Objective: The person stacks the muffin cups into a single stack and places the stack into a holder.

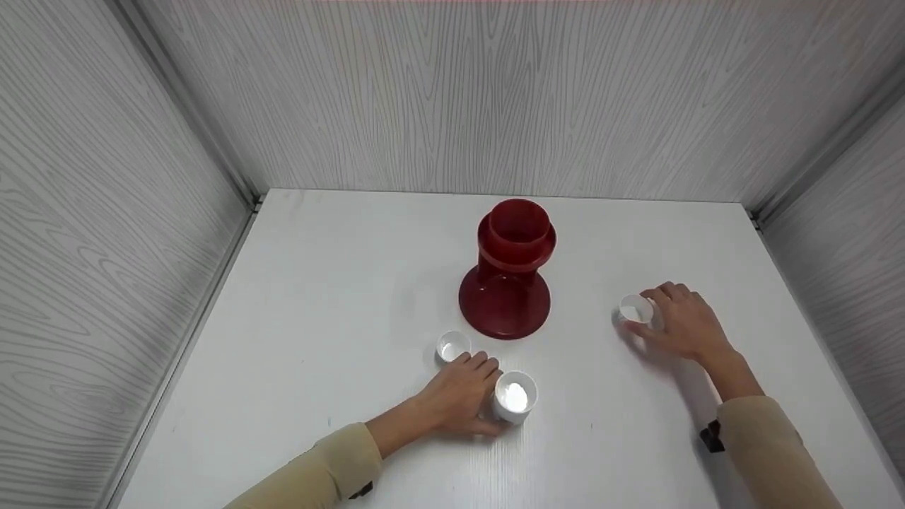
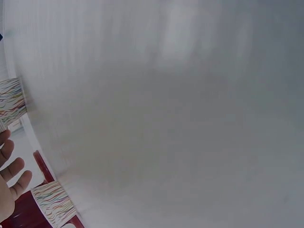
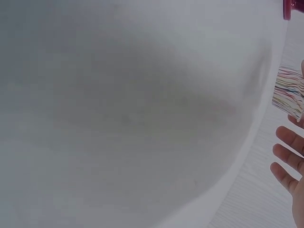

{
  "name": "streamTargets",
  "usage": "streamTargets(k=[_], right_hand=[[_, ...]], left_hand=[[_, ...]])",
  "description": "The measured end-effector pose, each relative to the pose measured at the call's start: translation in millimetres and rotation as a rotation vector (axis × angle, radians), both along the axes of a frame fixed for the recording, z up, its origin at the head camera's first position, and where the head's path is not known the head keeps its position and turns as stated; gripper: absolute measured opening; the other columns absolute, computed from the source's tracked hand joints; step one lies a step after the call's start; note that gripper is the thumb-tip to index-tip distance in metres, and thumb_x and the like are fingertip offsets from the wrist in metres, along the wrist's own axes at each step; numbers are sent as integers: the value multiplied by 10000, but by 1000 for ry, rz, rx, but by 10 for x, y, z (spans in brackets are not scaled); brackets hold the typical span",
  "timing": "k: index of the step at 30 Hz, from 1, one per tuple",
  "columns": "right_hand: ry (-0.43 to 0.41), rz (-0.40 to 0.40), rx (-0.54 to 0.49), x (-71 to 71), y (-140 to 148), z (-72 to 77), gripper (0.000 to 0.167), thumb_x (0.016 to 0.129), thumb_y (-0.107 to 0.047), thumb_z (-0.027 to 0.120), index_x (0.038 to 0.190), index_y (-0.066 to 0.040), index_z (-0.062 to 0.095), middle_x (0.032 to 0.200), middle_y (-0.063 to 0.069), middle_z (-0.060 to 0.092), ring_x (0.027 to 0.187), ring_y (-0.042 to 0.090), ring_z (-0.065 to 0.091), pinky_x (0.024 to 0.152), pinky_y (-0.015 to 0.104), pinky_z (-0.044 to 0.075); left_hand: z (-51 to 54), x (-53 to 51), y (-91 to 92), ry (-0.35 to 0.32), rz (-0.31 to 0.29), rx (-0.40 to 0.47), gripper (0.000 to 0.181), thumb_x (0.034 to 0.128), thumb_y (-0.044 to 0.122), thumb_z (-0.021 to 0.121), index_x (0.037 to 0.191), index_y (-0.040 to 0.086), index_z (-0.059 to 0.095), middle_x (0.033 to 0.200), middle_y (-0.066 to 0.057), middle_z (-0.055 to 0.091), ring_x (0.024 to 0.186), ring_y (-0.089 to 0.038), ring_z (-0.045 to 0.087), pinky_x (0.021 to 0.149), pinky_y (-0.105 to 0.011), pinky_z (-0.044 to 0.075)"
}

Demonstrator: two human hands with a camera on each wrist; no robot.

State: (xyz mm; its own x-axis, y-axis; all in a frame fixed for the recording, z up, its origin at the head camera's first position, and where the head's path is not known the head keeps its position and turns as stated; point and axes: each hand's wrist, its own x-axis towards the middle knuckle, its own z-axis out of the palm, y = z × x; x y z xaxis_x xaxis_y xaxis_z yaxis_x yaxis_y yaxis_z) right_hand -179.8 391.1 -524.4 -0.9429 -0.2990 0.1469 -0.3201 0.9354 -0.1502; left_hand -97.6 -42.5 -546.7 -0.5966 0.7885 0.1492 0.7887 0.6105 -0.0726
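Note:
My left hand grips a white cup near the front of the table, thumb on the near side and fingers on the far side. The left wrist view shows coloured wavy streaks on this cup. Behind the left fingers, a second white cup stands with its mouth up. Over on the right, my right hand holds a third white cup between thumb and fingers. That cup carries similar streaks in the right wrist view. All three mouths face up.
A dark red plastic piece with a round, flat foot and an open tube on top stands mid-table, beyond the cups. The white tabletop is enclosed by grey wood-grain panels at the back and both sides.

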Motion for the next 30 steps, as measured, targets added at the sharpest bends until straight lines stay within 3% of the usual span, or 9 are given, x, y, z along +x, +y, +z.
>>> streamTargets(k=[10,30], right_hand=[[61,58,-5,64,-127,23,647,888,-537,770,1260,-19,667,1222,200,665,1177,430,600,971,611,484],[127,163,10,173,-425,92,628,842,-566,804,1228,-83,694,1185,147,681,1121,366,637,951,572,518]], left_hand=[[24,4,0,-20,-8,24,720,842,810,620,1182,175,645,1105,28,648,1036,-153,579,880,-303,497],[9,4,-1,8,-4,-2,725,836,812,622,1179,173,643,1116,24,649,1047,-158,581,885,-298,496]])
